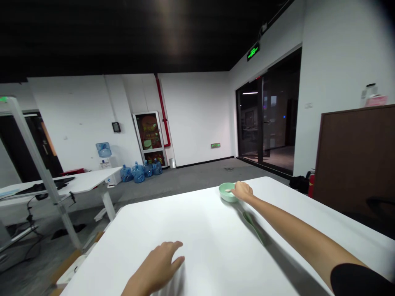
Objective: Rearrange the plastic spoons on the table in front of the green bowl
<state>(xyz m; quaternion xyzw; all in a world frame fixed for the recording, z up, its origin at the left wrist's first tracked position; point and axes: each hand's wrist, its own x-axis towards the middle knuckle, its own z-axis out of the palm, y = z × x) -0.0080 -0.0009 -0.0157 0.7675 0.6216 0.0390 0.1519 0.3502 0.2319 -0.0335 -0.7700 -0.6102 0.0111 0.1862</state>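
Near the far edge of the white table [197,230] is a light green bowl [227,197]. My right hand [243,191] is closed at the bowl's right rim, with its thumb side over the inside; most of its fingers are hidden. A small pale thing [228,190] shows inside the bowl beside my thumb, too small to name. Nearer to me, below my right forearm, a green spoon-like utensil [254,228] lies on the table. My left hand [162,263] hovers low over the near left part of the table, thumb and fingers apart, holding nothing.
Another white table [89,181] with black items and cables stands at the left behind a metal post [40,164]. Several blue water bottles [138,172] stand on the floor by the far wall. A brown cabinet [354,156] rises at the right, near glass doors [277,119].
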